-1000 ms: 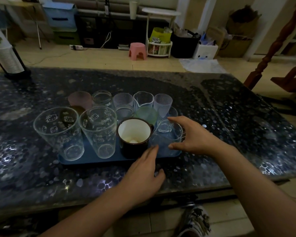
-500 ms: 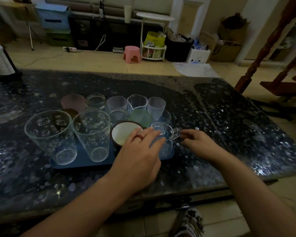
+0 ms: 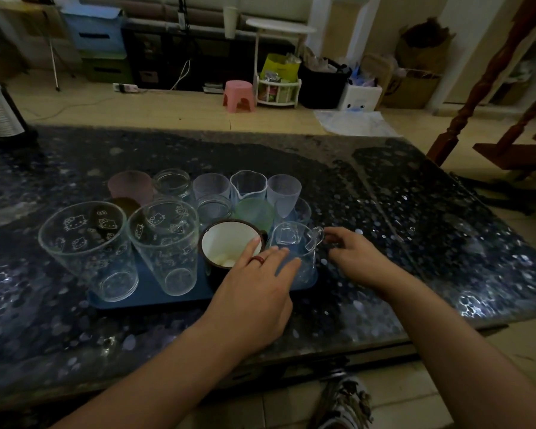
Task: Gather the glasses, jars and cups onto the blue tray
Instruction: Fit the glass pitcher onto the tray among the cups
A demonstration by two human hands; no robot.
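The left hand (image 3: 254, 292) hides the tray's (image 3: 149, 294) near edge, its straight fingers touching the glass mug (image 3: 294, 252) standing at the tray's right end. The right hand (image 3: 351, 258), fingers loosely curled, has moved beside the mug's handle; contact unclear.

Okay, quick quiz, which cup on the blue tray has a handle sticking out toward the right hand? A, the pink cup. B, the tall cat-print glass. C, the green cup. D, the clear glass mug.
D: the clear glass mug at the tray's right end has its handle pointing at the right hand.
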